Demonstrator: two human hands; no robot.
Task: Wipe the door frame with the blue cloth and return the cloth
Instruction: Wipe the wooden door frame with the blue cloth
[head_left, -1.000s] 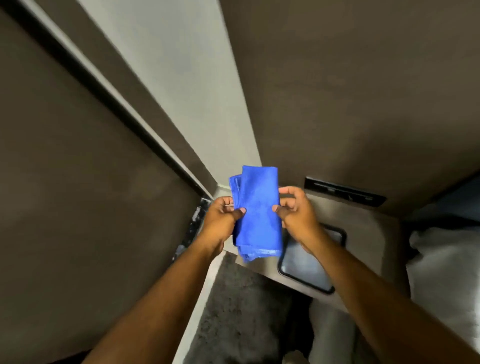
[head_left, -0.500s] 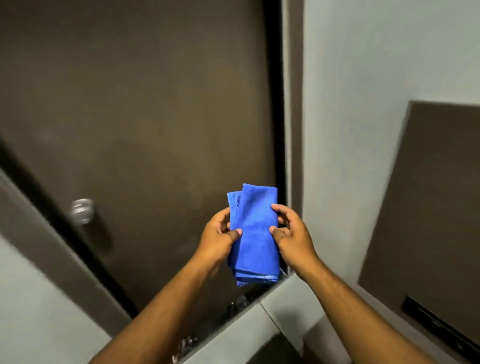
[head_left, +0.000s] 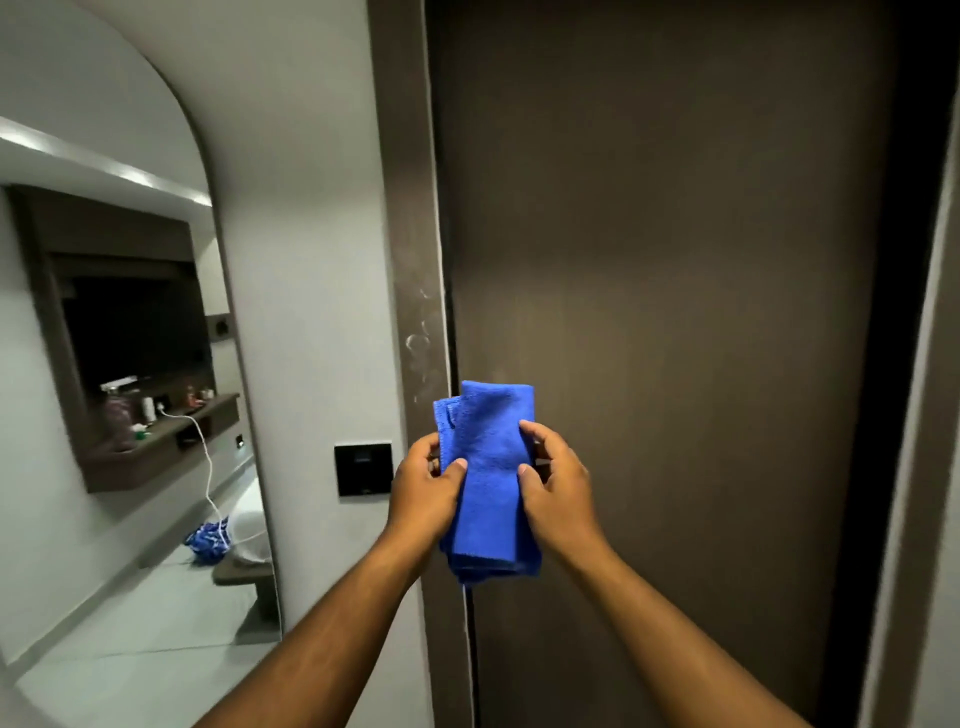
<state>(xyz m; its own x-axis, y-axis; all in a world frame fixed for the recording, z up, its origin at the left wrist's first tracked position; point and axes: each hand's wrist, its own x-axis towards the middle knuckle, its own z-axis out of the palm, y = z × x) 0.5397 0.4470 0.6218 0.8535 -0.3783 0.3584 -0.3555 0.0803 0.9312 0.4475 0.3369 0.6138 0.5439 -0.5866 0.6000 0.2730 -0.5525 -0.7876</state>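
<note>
- Both hands held a folded blue cloth (head_left: 488, 478) upright in front of a dark brown door (head_left: 665, 312).
- The left hand (head_left: 423, 491) gripped the cloth's left edge, thumb pressed on its front face.
- The right hand (head_left: 558, 486) gripped the right edge, thumb likewise on the front, fingers curled behind.
- The cloth's top left corner overlapped the door frame (head_left: 410, 208), a brown vertical strip bearing pale smudges just above the cloth.
- A black wall panel (head_left: 363, 469) sat on the grey wall, just left of the left hand.
- Farther left, an arched mirror (head_left: 119, 364) reflected a shelf with small items and a white cable.
</note>
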